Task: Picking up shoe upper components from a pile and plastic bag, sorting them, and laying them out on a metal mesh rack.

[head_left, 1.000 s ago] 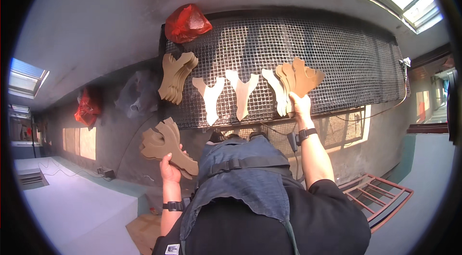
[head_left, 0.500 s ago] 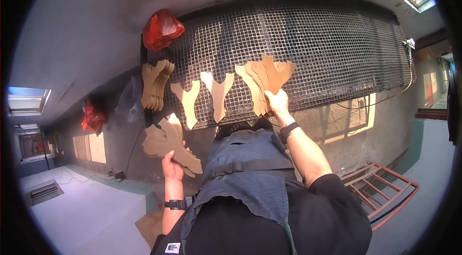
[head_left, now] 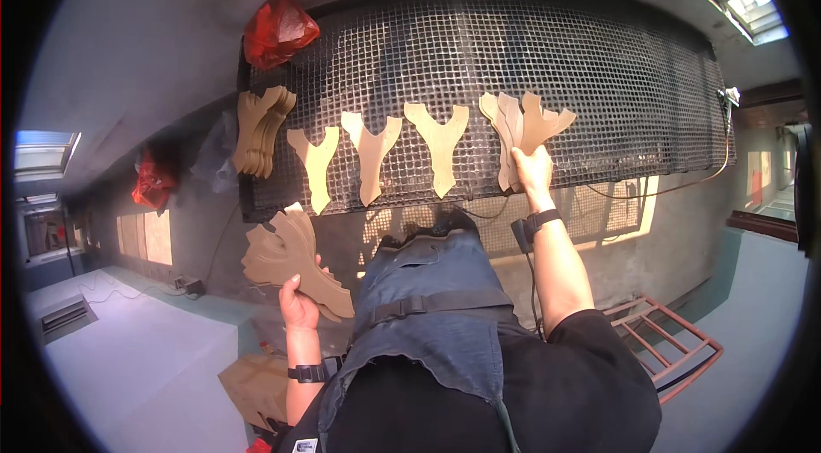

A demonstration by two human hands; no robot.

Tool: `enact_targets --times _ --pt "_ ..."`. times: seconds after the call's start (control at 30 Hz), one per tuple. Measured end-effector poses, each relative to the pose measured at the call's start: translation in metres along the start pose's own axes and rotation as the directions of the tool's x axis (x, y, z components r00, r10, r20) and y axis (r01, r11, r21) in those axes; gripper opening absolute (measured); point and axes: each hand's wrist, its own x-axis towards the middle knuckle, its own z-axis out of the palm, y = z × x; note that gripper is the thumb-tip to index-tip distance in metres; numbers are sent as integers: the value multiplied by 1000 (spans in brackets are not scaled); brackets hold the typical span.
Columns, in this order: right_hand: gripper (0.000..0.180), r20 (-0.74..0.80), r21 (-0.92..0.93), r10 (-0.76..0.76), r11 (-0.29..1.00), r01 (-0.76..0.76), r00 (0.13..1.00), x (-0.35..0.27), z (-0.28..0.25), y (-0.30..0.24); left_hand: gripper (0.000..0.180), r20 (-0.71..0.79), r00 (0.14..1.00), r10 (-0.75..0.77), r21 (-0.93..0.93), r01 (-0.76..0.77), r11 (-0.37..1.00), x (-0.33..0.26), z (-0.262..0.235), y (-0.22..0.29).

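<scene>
My left hand (head_left: 299,306) grips a stack of flat, tan Y-shaped pieces (head_left: 295,261), held in front of the mesh table's near edge. On the mesh, my right hand (head_left: 534,167) is closed on the stems of a fanned bunch of similar Y-shaped pieces (head_left: 544,121); how many it grips is hidden. Left of it, three single pieces lie apart in a row with forks pointing away: a right one (head_left: 437,145), a middle one (head_left: 371,155) and a left one (head_left: 317,167). A further overlapping pile (head_left: 263,130) sits at the table's left end.
The table top is a dark wire mesh (head_left: 616,85). A red plastic bag (head_left: 280,30) rests at its far left corner; another red bag (head_left: 154,182) hangs lower left. A cable (head_left: 658,195) loops off the right end. At lower right stands a reddish metal rack (head_left: 671,338).
One Y-shaped piece now lies singly as the third in the row. My right hand has shifted right along the mesh with the fanned bunch. My left hand still holds its stack.
</scene>
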Motion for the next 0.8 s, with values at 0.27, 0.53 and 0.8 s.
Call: enact_targets --times 0.27,0.53,0.8 --pt "44 13 -382 18 924 -12 1000 -10 -3 -29 62 53 999 -13 -1 13 1000 1 -31 -13" --pt "35 -30 599 86 799 -51 996 -1 -28 -4 60 58 998 -38 -86 43 995 -3 -58 -35" --pt "39 -214 -164 82 979 -119 973 58 -84 62 60 21 999 41 -53 -40 998 -22 -5 -56"
